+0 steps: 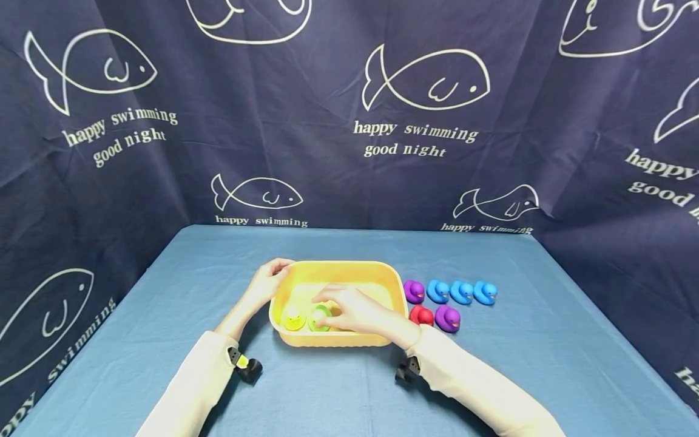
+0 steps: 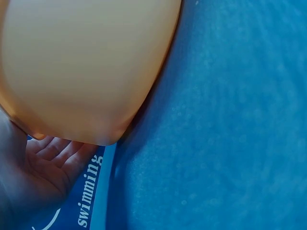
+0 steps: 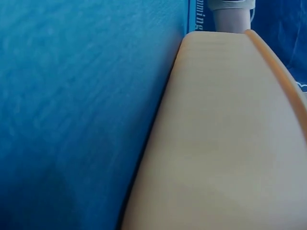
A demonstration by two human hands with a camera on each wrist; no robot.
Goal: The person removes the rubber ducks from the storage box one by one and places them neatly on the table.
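Note:
A yellow plastic tub [image 1: 338, 340] stands on the blue cloth. My left hand [image 1: 270, 279] grips its far left corner at the rim; in the left wrist view the palm and fingers of the left hand [image 2: 53, 167] lie against the tub's outer wall [image 2: 86, 62]. A yellow rubber duck [image 1: 293, 318] sits in the tub's near left corner, with a green rubber duck [image 1: 315, 317] beside it. My right hand [image 1: 355, 309] reaches over the near rim, thumb and fingers spread apart at the green duck. The right wrist view shows only the tub's outside [image 3: 216, 120], hiding this hand.
Right of the tub, purple ducks [image 1: 414, 292] [image 1: 448, 318], a red duck [image 1: 422, 315] and three blue ducks [image 1: 462, 292] stand in two rows. A dark fish-print curtain [image 1: 327, 133] hangs behind and beside the table [image 1: 338, 394].

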